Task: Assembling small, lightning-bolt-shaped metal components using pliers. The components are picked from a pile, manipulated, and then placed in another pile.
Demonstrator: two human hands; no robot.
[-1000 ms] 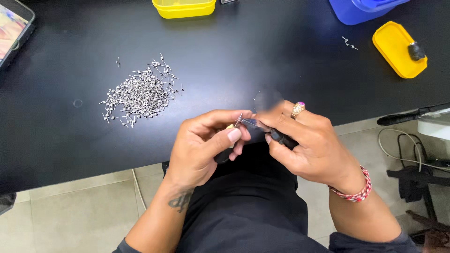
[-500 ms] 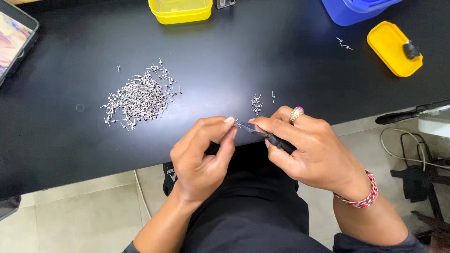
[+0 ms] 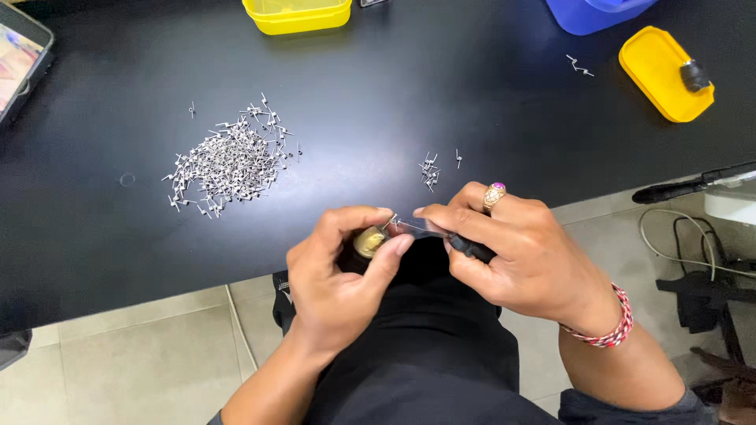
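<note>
My left hand (image 3: 340, 277) pinches a small round brass-coloured part (image 3: 368, 241) between thumb and fingers, just off the front edge of the black table (image 3: 378, 86). My right hand (image 3: 516, 250), with a ring and a red-and-white bracelet, grips a slim tool with a black handle (image 3: 470, 249); its metal tip (image 3: 413, 227) meets the brass part. A tiny metal pin seems to sit at the tip. A large heap of small metal pins (image 3: 228, 161) lies on the table to the left, and a small cluster of pins (image 3: 431, 169) lies just beyond my hands.
A yellow tub (image 3: 298, 13) and a blue container (image 3: 591, 12) stand at the table's far edge. A yellow lid (image 3: 657, 67) with a dark object lies at right, two loose pins (image 3: 581, 68) beside it. A device with a screen (image 3: 20, 59) sits far left. Cables lie on the floor at right.
My hands were joined, then parted, and have now met again at the brass part. The small cluster of pins, hidden a second ago, shows on the table beyond them.
</note>
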